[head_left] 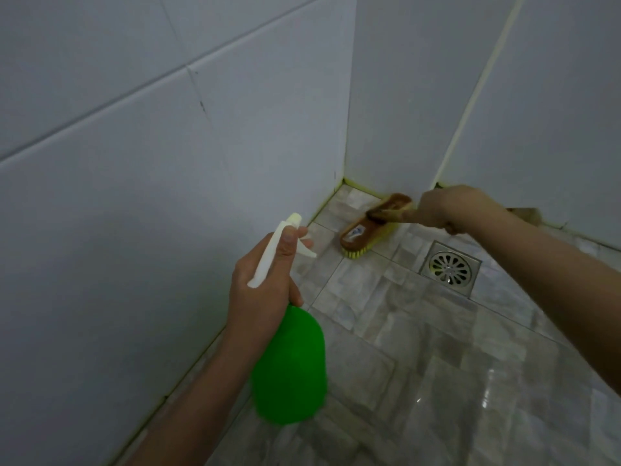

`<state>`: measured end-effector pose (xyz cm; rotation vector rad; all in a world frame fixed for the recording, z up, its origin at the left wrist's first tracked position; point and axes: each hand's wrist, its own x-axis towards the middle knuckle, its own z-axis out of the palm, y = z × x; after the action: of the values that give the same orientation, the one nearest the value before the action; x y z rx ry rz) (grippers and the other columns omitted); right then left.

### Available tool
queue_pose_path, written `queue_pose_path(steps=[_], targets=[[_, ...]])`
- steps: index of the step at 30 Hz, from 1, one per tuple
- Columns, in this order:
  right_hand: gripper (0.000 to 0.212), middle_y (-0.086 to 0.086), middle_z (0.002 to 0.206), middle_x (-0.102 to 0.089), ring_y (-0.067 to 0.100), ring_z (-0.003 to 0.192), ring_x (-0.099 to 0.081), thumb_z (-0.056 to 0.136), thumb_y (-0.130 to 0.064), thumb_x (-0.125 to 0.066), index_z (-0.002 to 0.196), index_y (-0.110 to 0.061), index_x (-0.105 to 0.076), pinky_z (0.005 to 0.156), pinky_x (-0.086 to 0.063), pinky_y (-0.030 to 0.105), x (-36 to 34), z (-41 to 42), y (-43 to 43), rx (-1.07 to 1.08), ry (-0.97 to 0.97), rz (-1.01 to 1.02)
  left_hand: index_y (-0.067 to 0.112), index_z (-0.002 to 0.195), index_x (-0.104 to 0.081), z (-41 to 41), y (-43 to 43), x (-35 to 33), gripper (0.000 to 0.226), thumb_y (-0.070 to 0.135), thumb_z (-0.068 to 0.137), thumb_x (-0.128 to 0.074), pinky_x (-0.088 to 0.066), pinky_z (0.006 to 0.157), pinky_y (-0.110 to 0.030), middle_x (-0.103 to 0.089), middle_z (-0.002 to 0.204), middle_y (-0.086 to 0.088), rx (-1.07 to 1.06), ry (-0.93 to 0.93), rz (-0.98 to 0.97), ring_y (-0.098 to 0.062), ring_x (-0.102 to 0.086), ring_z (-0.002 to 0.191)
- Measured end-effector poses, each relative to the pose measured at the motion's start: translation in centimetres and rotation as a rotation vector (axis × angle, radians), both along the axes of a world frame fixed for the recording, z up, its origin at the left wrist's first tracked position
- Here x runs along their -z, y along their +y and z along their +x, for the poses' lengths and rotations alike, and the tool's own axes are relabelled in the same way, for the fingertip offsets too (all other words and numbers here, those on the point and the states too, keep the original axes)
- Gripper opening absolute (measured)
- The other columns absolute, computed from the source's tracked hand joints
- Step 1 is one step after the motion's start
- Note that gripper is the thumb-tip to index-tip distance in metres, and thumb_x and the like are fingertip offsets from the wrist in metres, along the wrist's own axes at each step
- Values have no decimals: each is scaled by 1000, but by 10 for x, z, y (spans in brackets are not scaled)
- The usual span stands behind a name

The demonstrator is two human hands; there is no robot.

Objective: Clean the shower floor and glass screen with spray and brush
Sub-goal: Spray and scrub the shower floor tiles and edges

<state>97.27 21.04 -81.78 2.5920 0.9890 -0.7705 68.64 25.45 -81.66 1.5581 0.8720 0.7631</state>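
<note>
Green spray bottle [289, 364] gripped at the neck by the left hand [262, 290] (forefinger on trigger), right hand [447, 206] curled round the brush [373, 227] handle, bristles on the floor tiles [420, 364] near the corner, beside the drain [450, 268].

No words or numbers can be read from where I stand. The brush [369, 227] has a small pale sticker [355, 232] on its brown back, with a bluish mark on it, but the print is too small and blurred to make out.
</note>
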Motion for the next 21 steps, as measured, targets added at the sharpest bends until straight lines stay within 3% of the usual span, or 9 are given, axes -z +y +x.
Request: queue_pose_path(steps=[2, 5, 9, 11, 13, 14, 17, 19, 21], targets=[[78, 9, 71, -53, 20, 50, -45, 75, -84, -33, 76, -7, -47, 50, -37, 24, 13, -7, 6, 41, 33, 91, 41, 100, -70, 1, 0, 1, 29, 54, 93, -45, -48, 50, -31, -76, 100, 4, -7, 16, -6, -17, -56, 47], [77, 18, 95, -63, 24, 59, -54, 89, -72, -29, 98, 0, -55, 58, -42, 29, 34, -8, 14, -17, 42, 184, 36, 98, -72, 1, -5, 3, 36, 59, 93, -46, -48, 50, -30, -74, 92, -18, 5, 46, 3, -14, -53, 42], [95, 9, 73, -52, 21, 51, -45, 71, -90, -31, 114, -7, -52, 55, -39, 26, 7, 2, -16, 35, 20, 50, 33, 104, -71, -2, -6, -6, 36, 54, 91, -44, -46, 46, -25, -77, 99, 7, -3, 15, -5, -14, -52, 42], [106, 11, 85, -56, 23, 62, -47, 64, -95, -30, 123, -10, -53, 67, -41, 30, 5, -2, -18, 38, -33, 31, 34, 102, -71, -2, -4, -8, 35, 54, 90, -45, -47, 46, -24, -77, 99, 7, -28, 5, -16, -18, -53, 46], [96, 14, 104, -58, 25, 79, -53, 73, -90, -27, 122, -11, -54, 79, -45, 33, 16, -13, -3, -19, -23, 151, 38, 99, -71, -1, -3, -7, 32, 58, 92, -47, -47, 48, -25, -77, 96, 2, -37, 5, -15, -17, -52, 45], [83, 15, 103, -56, 26, 84, -54, 83, -81, -26, 117, -11, -55, 82, -47, 35, 26, -17, 5, -82, -8, 186, 40, 97, -72, 0, -4, -5, 33, 63, 93, -48, -47, 50, -26, -76, 93, -4, -32, 8, -9, -16, -51, 43], [63, 18, 103, -56, 27, 78, -56, 96, -62, -24, 113, -10, -55, 70, -46, 33, 32, -21, 16, -107, 37, 229, 43, 99, -72, 4, -8, -4, 35, 68, 91, -48, -49, 50, -29, -74, 92, -16, -12, 25, 13, -14, -53, 43], [80, 17, 113, -58, 27, 71, -56, 89, -73, -28, 119, -3, -53, 64, -42, 30, 21, -14, 11, -61, 42, 159, 38, 104, -71, 3, -8, -7, 35, 60, 91, -47, -48, 48, -26, -76, 96, -1, -6, 18, 16, -14, -53, 43], [100, 16, 126, -56, 29, 82, -56, 76, -86, -28, 128, -3, -51, 74, -43, 33, 10, -10, 2, -34, -34, 79, 35, 102, -70, 3, -7, -11, 35, 55, 90, -45, -48, 46, -24, -76, 99, 6, -15, -1, 0, -15, -53, 44]])
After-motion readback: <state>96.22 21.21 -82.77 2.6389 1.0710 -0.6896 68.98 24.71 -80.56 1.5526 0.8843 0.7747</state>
